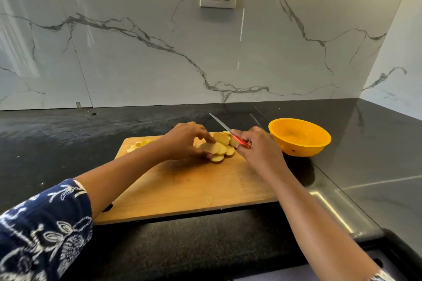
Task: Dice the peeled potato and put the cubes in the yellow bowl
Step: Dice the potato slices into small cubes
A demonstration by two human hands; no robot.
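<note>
now pinching potato slices (220, 148) at 12 o'clock on the cutting board (194, 187) with the left hand (186, 141), fingertips curled; gripping the knife (225, 126) handle in the right hand (259, 149). likely slick, stiff (wet starch): best pinned flat. yellow bowl (303, 150) at 3 o'clock.

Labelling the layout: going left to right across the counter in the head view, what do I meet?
From the left: pale potato cubes, left hand, round potato slices it holds, red-handled knife gripped by the right hand, yellow plastic bowl.
</note>
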